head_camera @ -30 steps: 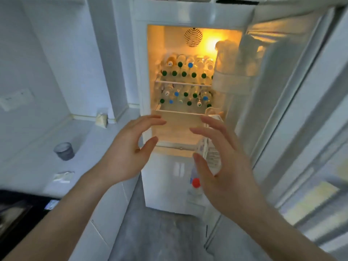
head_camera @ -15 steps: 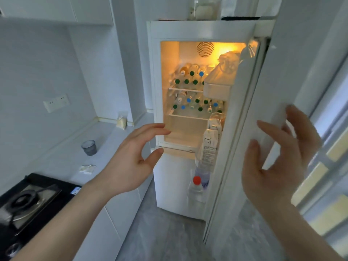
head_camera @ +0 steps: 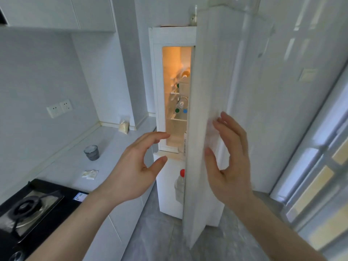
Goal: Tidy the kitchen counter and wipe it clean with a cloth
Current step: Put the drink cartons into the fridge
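Note:
A white fridge [head_camera: 169, 37] stands at the end of the pale kitchen counter [head_camera: 75, 161], its lit inside showing through a narrow gap. Its door [head_camera: 207, 81] is swung most of the way closed. My right hand [head_camera: 227, 162] lies with straight fingers against the door's outer face. My left hand [head_camera: 135, 166] hovers in front of the gap, fingers relaxed and holding nothing. On the counter lie a small crumpled white cloth [head_camera: 90, 174], a grey glass [head_camera: 91, 152] and a small bag of grains [head_camera: 124, 126].
A black gas hob [head_camera: 28, 206] fills the counter's near left end. A bottle with a red cap [head_camera: 180, 183] shows in the door's lower rack. Wall sockets [head_camera: 59, 108] sit above the counter. A window [head_camera: 320, 185] runs along the right; grey floor lies below.
The fridge door has swung from wide open to nearly closed. My right hand left the carton in the door rack and moved to the door's outer face. The view has pulled back.

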Available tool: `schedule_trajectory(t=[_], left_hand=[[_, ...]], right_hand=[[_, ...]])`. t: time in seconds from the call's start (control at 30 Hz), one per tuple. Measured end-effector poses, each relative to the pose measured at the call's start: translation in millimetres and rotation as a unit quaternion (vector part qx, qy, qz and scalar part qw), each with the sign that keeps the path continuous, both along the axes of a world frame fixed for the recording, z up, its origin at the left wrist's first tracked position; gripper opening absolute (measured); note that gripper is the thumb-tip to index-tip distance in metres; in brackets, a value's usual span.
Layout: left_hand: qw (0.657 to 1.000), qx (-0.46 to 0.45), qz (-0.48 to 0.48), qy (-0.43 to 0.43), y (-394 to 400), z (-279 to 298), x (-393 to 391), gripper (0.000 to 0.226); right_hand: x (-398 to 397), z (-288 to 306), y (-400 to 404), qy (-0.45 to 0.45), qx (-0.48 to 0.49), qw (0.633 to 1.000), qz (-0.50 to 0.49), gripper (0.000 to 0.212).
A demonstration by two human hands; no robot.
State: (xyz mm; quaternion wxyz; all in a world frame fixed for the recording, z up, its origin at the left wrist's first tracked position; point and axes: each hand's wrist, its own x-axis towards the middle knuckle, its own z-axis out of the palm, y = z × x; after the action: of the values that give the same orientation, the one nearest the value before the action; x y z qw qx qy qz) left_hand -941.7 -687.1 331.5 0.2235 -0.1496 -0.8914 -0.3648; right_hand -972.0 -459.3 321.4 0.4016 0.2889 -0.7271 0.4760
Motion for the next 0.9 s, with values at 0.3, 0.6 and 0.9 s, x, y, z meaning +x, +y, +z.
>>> schedule_trajectory(t=[0.3,0.6,0.9], left_hand=[[0.994,0.093,0.018,-0.045,-18.6,-7.9,-42.0,0.051],[0.981,0.168,0.094,-0.009,-85.6,-19.5,-143.9,0.018],[0.983,0.121,0.133,-0.023,-148.1,-17.2,-247.9,0.013]], right_hand=[[-48.1,-25.0,-38.6,-0.170,0.034,0.983,0.055,0.063],[-107.1,-32.5,-77.6,-0.203,0.044,0.978,0.008,0.067],[-168.6,-40.1,-103.3,-0.238,0.053,0.968,-0.049,0.068]])
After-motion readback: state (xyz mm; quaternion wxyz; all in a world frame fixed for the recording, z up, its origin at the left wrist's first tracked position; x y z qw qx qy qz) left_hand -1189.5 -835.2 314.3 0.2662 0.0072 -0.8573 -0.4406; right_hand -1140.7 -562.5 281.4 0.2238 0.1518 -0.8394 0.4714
